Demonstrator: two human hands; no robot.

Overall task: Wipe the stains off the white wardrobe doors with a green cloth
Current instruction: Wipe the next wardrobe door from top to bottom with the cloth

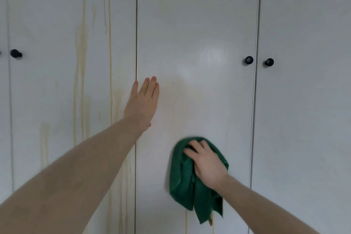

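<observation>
The green cloth (187,180) is pressed against the middle wardrobe door (195,24) by the right hand (207,165), low on the panel. The fingers (193,147) of that hand are spread over the bunched upper part of the cloth and curled into it, so the cloth is gripped against the door; its loose folds are seen hanging below the hand. The left hand (142,102) is laid flat on the same door, just right of the dark seam between it and the left door (57,81), with its fingers (152,85) straight, close together and pointing up, nothing held. Yellowish stains (81,62) are seen running down the left door in long streaks, and thinner streaks (186,222) are visible under the cloth at the bottom edge. A faint yellowish smear is visible on the middle door between the hands. Black knobs are fixed at the middle door's right edge (249,60), on the right door (269,62) and at the far left (15,53).
</observation>
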